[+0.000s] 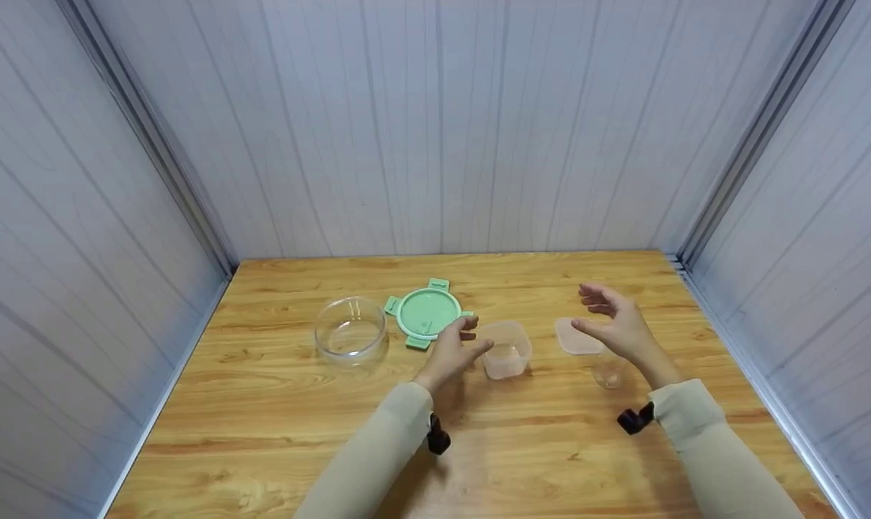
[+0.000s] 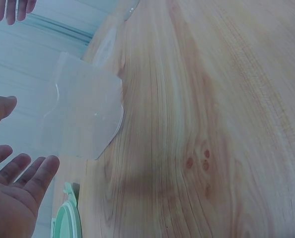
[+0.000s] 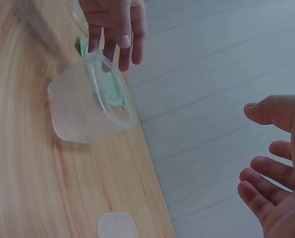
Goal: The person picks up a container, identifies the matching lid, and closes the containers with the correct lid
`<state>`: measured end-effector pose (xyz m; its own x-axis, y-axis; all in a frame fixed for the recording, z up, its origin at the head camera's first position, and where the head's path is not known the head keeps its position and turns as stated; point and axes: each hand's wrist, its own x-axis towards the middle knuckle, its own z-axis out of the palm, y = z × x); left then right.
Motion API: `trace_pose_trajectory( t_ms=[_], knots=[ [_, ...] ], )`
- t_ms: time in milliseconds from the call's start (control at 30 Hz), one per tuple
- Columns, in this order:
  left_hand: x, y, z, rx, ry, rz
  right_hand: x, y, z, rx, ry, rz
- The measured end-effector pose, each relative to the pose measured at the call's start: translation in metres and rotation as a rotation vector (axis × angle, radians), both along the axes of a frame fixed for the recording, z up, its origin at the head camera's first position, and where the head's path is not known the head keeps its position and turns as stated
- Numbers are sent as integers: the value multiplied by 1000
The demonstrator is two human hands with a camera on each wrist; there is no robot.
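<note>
Left hand [image 1: 453,349] and right hand [image 1: 621,330] curve wide, empty, since the flat-bottomed tub [image 1: 507,363], at left's 3 o'clock, likely needs no steadying.

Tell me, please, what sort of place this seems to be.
Probably a small work booth, perhaps set up for filming: a wooden table is enclosed on three sides by pale panelled walls with metal corner strips, and small black devices are worn at both wrists.
</note>
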<state>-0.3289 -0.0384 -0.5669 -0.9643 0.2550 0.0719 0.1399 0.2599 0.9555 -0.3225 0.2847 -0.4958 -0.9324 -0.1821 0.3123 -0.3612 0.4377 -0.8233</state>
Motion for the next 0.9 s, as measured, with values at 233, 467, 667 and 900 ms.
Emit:
trace_pose_trajectory(
  t_ms=[233,467,667,900],
  knots=[
    [0,2,-4,1,-27,21,1,-14,-11,-2,-38,24],
    [0,6,-9,11,-55,40,1,-27,-19,-30,-108,62],
    [0,8,-13,38,-99,57,-3,-31,-29,-12,-159,61],
    [-2,10,-19,49,-147,89,-7,-37,-40,43,-181,73]
  ],
)
